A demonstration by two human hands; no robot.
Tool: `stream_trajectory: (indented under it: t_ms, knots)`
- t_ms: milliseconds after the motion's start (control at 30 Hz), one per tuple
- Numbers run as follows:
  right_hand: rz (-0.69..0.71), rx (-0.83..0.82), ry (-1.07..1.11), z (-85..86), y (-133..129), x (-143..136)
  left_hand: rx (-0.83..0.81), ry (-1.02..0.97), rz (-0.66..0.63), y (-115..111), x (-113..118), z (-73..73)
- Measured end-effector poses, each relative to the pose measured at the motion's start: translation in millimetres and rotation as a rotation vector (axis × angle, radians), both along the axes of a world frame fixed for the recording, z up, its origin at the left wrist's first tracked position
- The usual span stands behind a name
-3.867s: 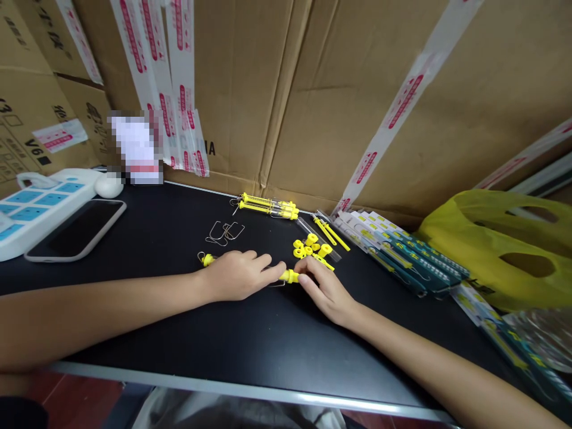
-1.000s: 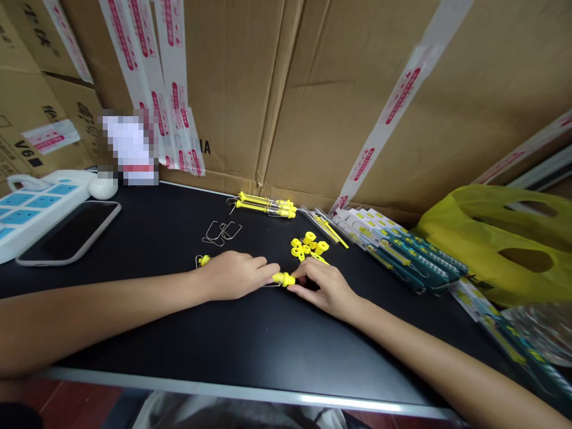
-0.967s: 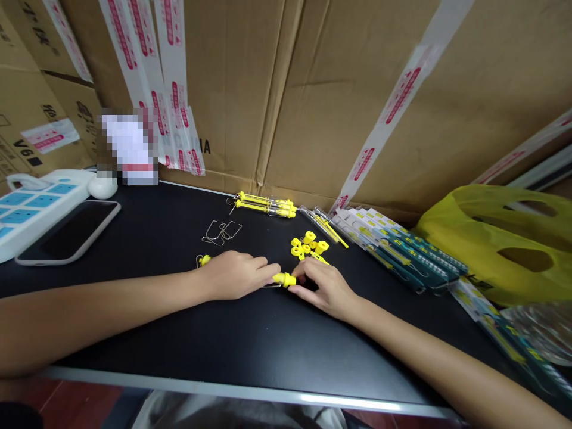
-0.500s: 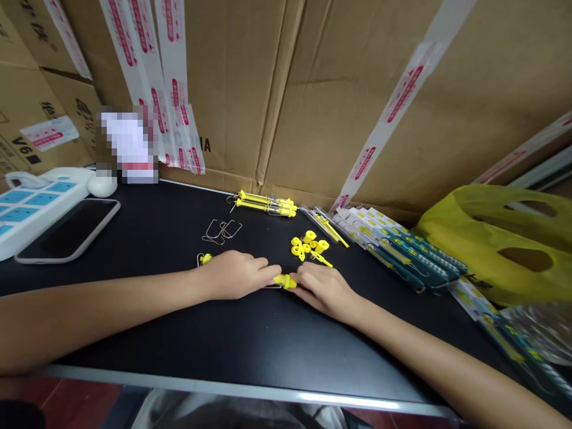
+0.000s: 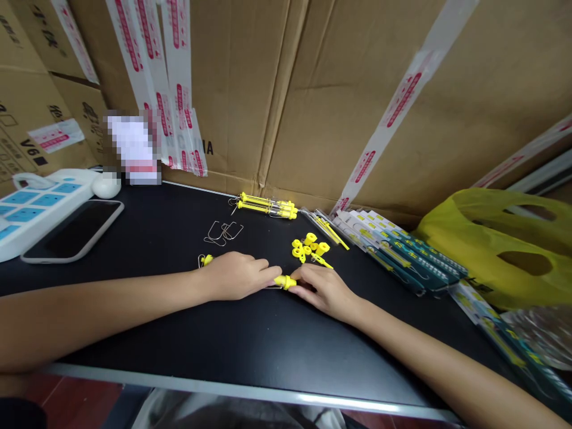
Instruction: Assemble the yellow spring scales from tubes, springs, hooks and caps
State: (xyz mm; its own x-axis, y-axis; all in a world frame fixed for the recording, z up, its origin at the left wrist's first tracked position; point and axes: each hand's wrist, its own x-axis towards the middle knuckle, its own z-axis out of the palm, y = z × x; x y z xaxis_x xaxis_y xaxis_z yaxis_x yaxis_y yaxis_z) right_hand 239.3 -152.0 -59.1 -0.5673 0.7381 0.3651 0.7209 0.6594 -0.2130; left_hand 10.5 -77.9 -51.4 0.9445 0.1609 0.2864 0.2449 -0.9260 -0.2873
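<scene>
My left hand (image 5: pixel 236 276) is closed over a slim tube tool with yellow ends and a wire hook, so most of its middle is hidden. At the left a yellow end and wire hook (image 5: pixel 206 260) stick out past my wrist. The other yellow end (image 5: pixel 286 282) shows between my hands. My right hand (image 5: pixel 324 288) pinches the tip of that end between thumb and fingers. Just beyond lie small yellow fittings (image 5: pixel 308 245), some ring-shaped. Bent wire pieces (image 5: pixel 223 232) rest behind my left hand.
Several similar yellow-ended tubes (image 5: pixel 268 206) lie at the back, beside clear tubes with yellow sticks (image 5: pixel 330 229). Packaged tools (image 5: pixel 402 250) and a yellow plastic bag (image 5: pixel 487 238) are at the right. A phone (image 5: pixel 74 231) and power strip (image 5: pixel 42 205) sit left. Cardboard boxes (image 5: pixel 348 101) wall the back.
My right fingers have shifted slightly on the yellow end, which shows a little differently. My left hand keeps its grip. The whole view has shifted slightly.
</scene>
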Motion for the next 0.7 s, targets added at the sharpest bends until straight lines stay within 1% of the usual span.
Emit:
stream_trajectory:
  t_ms: [167,233,333,400,500,567,633,700]
  knots:
    - [0.044,0.119,-0.037,0.6,-2.7,-0.9,-0.011,-0.007,0.000,0.5,0.3,-0.7]
    - [0.027,0.138,-0.042,0.8,-3.0,-1.0,-0.020,-0.003,-0.001,0.6,0.5,-0.4]
    - [-0.055,0.068,-0.038,1.2,-2.3,-0.7,-0.029,-0.010,-0.001,0.6,0.8,0.3]
    - [-0.084,0.013,-0.062,1.4,-1.3,-0.5,-0.025,-0.015,-0.003,0.6,0.8,0.6]
    - [-0.054,-0.016,-0.091,1.2,-0.1,-0.6,-0.021,-0.005,0.004,0.4,0.9,0.5]
    - [-0.034,-0.013,-0.072,0.8,0.0,-0.8,-0.026,0.002,0.010,0.2,0.9,0.3]
    - [-0.011,0.007,-0.039,0.4,-0.5,-1.0,-0.037,0.002,0.006,0.0,0.8,0.0]
    - [0.021,0.061,-0.033,0.2,-1.2,-1.1,-0.049,-0.002,0.001,0.0,0.6,-0.3]
